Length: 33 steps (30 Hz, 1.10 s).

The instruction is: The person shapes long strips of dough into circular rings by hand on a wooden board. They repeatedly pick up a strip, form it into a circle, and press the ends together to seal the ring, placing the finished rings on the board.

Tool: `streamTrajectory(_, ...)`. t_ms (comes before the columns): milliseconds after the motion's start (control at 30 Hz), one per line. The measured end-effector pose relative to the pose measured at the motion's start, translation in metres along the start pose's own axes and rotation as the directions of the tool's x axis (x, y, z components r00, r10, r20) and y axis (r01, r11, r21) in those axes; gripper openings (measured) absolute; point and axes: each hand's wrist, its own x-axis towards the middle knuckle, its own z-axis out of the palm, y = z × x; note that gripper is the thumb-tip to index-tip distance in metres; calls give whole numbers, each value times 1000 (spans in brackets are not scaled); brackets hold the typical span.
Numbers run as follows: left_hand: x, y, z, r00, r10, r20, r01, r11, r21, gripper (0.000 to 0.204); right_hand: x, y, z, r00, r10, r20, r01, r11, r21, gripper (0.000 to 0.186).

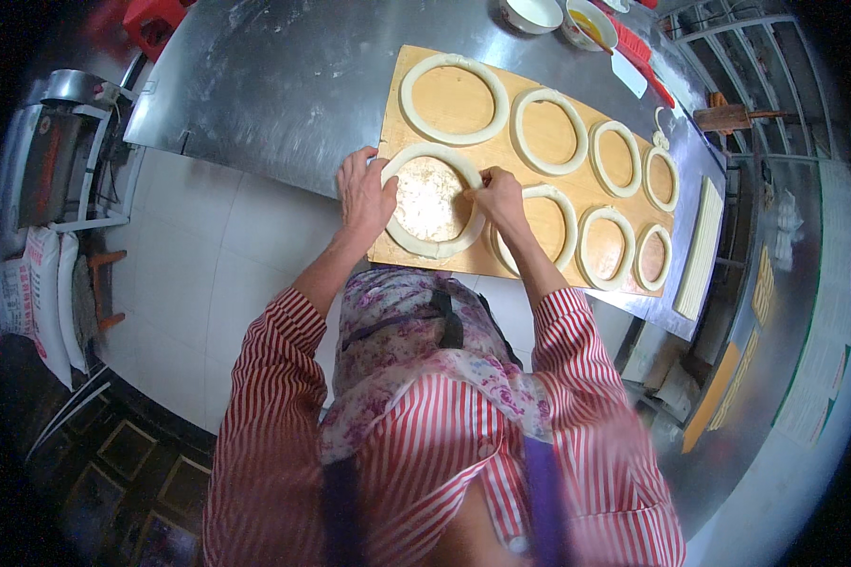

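Observation:
A pale dough ring point(432, 248) lies at the near left corner of a long wooden board point(539, 184), with a floury patch inside it. My left hand point(363, 192) rests on the ring's left edge, fingers spread flat. At the ring's right edge, my right hand point(499, 197) pinches the dough between fingers and thumb. Several more dough rings sit in two rows along the board, such as the large one point(454, 98) at the far left and one point(550, 131) beside it.
The board lies on a floured metal table point(274, 85). Two bowls point(531, 13) point(589, 23) and a white scraper point(629, 73) stand at the far end. A flat strip of dough point(700, 248) lies right of the board. Sacks point(43, 293) lean at the left on the tiled floor.

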Motion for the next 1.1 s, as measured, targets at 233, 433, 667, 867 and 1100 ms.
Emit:
streamTrajectory(233,19,29,-31,846,-352,401,512,323,-796,33,-31,-37,-62,962,-55,267,-133,761,636,30)
streamTrajectory(433,1,7,-77,938,51,342,265,531,-805,30,-77,-36,-86,924,-381,22,344,857,385,28)
streamTrajectory(667,-19,-19,-30,985,48,168,15,936,-352,30,-70,5,-33,901,-428,-72,429,903,4,30)
streamTrajectory(867,36,26,16,944,256,207,-227,961,-157,43,-36,-13,-1,931,-350,-104,315,915,-251,42)
streamTrajectory(1100,47,25,22,894,231,384,-193,972,-134,64,-42,-16,-3,944,-311,-108,276,927,-253,55)
